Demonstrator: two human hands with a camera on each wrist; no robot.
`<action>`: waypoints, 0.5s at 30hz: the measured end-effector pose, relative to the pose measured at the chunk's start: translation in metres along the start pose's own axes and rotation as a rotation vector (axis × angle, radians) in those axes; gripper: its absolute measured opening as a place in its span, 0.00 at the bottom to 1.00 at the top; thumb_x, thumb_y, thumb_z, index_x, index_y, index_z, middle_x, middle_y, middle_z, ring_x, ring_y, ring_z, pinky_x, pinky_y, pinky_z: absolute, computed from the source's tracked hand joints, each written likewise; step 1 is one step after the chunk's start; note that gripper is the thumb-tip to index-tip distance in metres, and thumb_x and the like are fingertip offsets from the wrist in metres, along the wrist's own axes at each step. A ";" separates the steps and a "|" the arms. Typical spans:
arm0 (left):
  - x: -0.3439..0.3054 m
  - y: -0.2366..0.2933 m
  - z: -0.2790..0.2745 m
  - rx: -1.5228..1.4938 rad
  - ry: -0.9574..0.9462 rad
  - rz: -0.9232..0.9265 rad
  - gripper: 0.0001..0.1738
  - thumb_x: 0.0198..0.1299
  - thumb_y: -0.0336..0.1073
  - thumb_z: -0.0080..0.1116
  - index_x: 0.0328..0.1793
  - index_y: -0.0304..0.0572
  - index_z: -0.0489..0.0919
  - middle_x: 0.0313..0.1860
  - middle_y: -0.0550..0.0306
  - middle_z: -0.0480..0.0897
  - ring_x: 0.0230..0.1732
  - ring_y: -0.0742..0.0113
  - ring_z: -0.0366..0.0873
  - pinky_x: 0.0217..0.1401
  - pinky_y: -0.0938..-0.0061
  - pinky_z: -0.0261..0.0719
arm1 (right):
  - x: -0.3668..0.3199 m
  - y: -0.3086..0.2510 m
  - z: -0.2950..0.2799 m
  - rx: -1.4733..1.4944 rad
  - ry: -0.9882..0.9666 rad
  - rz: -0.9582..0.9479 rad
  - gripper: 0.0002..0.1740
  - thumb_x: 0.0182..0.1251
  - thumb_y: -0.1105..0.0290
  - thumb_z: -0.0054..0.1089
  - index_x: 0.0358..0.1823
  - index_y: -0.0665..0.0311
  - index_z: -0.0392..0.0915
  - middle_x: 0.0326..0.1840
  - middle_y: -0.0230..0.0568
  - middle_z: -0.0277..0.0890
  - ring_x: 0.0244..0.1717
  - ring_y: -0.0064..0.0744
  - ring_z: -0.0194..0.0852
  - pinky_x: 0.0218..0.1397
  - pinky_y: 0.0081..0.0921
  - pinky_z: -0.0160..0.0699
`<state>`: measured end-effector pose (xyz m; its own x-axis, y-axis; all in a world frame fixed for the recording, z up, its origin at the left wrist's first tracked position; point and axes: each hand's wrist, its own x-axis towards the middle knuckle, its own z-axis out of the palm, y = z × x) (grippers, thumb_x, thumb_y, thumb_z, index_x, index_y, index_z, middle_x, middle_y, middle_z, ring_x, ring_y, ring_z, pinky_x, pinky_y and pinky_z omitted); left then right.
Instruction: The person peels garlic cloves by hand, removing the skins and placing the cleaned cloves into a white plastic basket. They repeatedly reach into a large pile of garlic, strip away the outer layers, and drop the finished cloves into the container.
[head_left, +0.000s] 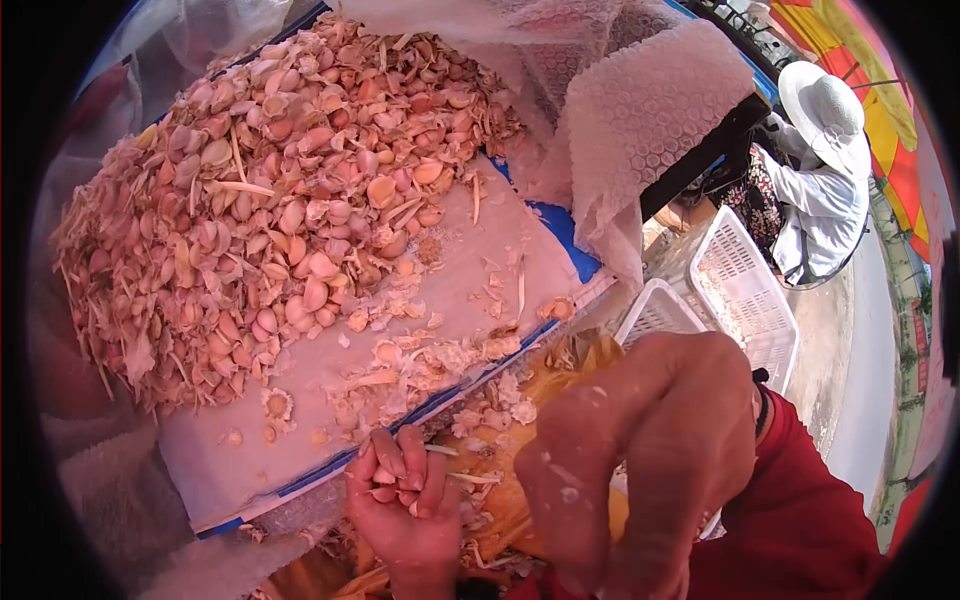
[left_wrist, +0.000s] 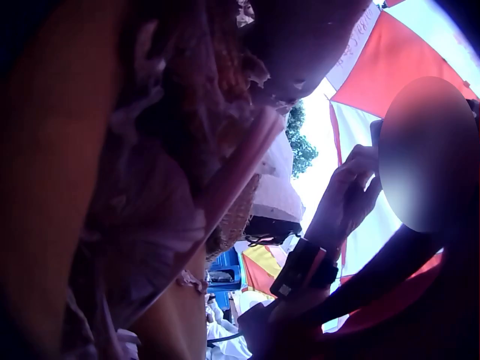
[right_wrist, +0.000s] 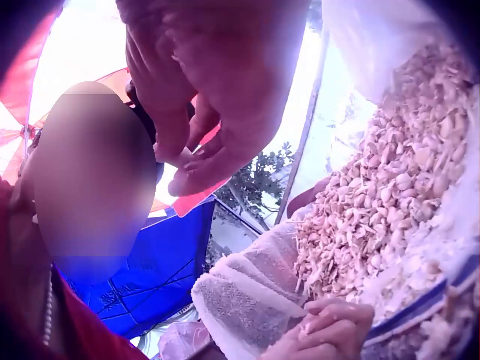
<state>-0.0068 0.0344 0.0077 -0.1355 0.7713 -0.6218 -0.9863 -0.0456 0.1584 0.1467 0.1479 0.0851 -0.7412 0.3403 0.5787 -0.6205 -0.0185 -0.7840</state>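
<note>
Low in the head view my left hand (head_left: 405, 520) is curled round several pink garlic cloves (head_left: 384, 486), close to the near edge of the board. My right hand (head_left: 640, 450) is raised near the camera, to the right of the left one, fingers bent downward. In the right wrist view, thumb and fingertips of that right hand (right_wrist: 217, 90) pinch a small pale piece (right_wrist: 180, 158), too blurred to name. A large heap of garlic cloves and skins (head_left: 290, 190) covers most of the board (head_left: 480, 260).
Loose skins (head_left: 430, 365) lie along the board's near edge. Bubble wrap (head_left: 650, 110) hangs at the heap's right. Beyond it stand white plastic baskets (head_left: 745, 290), beside a seated person in a white hat (head_left: 825, 115). A yellow cloth (head_left: 510, 490) with scraps lies below the board.
</note>
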 end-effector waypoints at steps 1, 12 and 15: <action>0.002 0.001 -0.002 0.014 -0.032 -0.008 0.19 0.69 0.40 0.35 0.23 0.45 0.61 0.20 0.60 0.61 0.11 0.75 0.50 0.08 0.81 0.48 | 0.000 -0.005 0.006 0.072 -0.029 0.061 0.08 0.65 0.74 0.58 0.33 0.74 0.78 0.43 0.61 0.76 0.39 0.44 0.79 0.37 0.29 0.75; 0.012 -0.001 -0.022 0.064 -0.378 -0.087 0.17 0.71 0.41 0.34 0.27 0.46 0.61 0.23 0.59 0.62 0.12 0.74 0.54 0.11 0.80 0.51 | -0.028 -0.009 0.015 0.069 -0.009 0.335 0.12 0.66 0.68 0.56 0.41 0.73 0.76 0.43 0.58 0.74 0.41 0.43 0.77 0.39 0.30 0.75; 0.009 -0.003 -0.019 0.046 -0.367 -0.121 0.18 0.71 0.41 0.33 0.27 0.44 0.61 0.23 0.58 0.62 0.12 0.74 0.54 0.10 0.80 0.51 | -0.031 -0.002 0.011 0.018 -0.014 0.301 0.14 0.66 0.66 0.56 0.43 0.72 0.76 0.44 0.57 0.74 0.42 0.43 0.76 0.40 0.30 0.74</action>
<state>-0.0068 0.0297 -0.0128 0.0327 0.9457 -0.3235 -0.9867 0.0821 0.1405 0.1686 0.1272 0.0713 -0.8958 0.3042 0.3239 -0.3767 -0.1331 -0.9167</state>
